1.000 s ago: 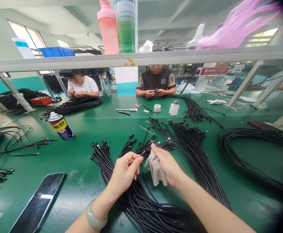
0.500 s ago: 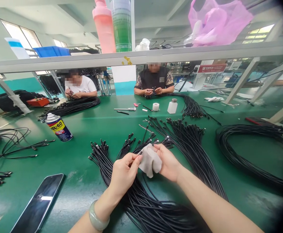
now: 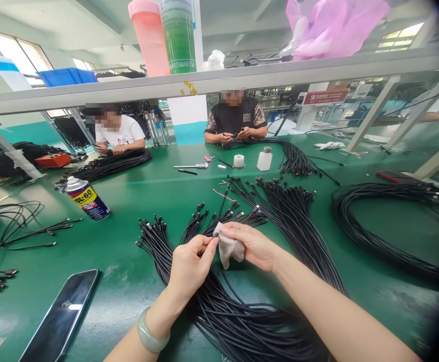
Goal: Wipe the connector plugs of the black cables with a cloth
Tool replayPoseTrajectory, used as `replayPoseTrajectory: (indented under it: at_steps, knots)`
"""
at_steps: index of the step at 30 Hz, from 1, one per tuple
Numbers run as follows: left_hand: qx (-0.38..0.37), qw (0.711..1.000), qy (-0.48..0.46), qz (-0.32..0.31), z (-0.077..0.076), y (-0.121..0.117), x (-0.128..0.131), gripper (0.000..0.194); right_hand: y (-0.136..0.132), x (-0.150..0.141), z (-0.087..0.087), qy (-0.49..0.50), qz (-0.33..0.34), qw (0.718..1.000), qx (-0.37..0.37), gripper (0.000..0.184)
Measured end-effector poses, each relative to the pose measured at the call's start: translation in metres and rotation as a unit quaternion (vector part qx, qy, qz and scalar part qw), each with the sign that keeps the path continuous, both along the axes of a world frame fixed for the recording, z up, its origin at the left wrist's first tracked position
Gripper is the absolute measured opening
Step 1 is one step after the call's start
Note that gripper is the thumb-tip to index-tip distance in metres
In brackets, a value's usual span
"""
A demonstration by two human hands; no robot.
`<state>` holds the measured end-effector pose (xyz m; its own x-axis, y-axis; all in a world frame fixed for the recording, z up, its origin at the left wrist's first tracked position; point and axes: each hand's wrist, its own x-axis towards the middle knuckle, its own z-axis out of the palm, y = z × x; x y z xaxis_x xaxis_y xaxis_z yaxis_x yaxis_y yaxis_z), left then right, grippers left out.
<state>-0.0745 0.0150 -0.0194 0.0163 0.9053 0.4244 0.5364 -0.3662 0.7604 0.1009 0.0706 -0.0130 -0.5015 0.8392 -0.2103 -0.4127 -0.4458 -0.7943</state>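
The left hand (image 3: 191, 266) pinches a black cable (image 3: 214, 242) against a grey cloth (image 3: 227, 250) gripped in the closed right hand (image 3: 251, 246), above a bundle of cables (image 3: 238, 322) on the green bench (image 3: 136, 201). Farther off stand a spray can (image 3: 87, 198) and a cloudy plastic bottle (image 3: 264, 160), its contents unclear.

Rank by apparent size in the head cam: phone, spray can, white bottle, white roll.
1. Phone, though it's nearest the camera, so its true size vs the can is unsure.
2. Spray can
3. White plastic bottle
4. White roll, clearly shorter than the bottle, at similar distance.
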Motion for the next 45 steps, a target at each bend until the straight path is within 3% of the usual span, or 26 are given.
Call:
replayPoseTrajectory:
  at_steps: [12,22,27,32,40,45]
  knots:
    - [-0.011,1.0,0.022,-0.013,0.002,-0.001,0.0,0.029,-0.001,0.006,0.004,-0.05,0.028,0.997,0.043,0.02]
    - [-0.006,0.999,0.045,-0.01,0.002,-0.001,-0.002,0.028,0.001,0.004,0.005,-0.113,-0.005,0.98,0.167,0.028]
    - [0.059,0.991,0.123,-0.018,0.002,-0.001,-0.006,0.022,0.001,0.006,0.005,-0.126,-0.018,0.973,0.195,0.023]
    - [0.184,0.957,0.224,0.005,-0.001,0.003,-0.009,0.025,-0.001,0.005,0.006,-0.129,-0.04,0.972,0.193,0.021]
    - [0.259,0.919,0.296,0.025,0.0,0.003,-0.01,0.026,-0.003,0.001,0.007,-0.114,-0.057,0.979,0.16,0.024]
    - [0.15,0.969,0.195,0.016,0.003,0.002,-0.008,0.022,-0.004,0.003,0.01,-0.079,-0.036,0.991,0.098,0.026]
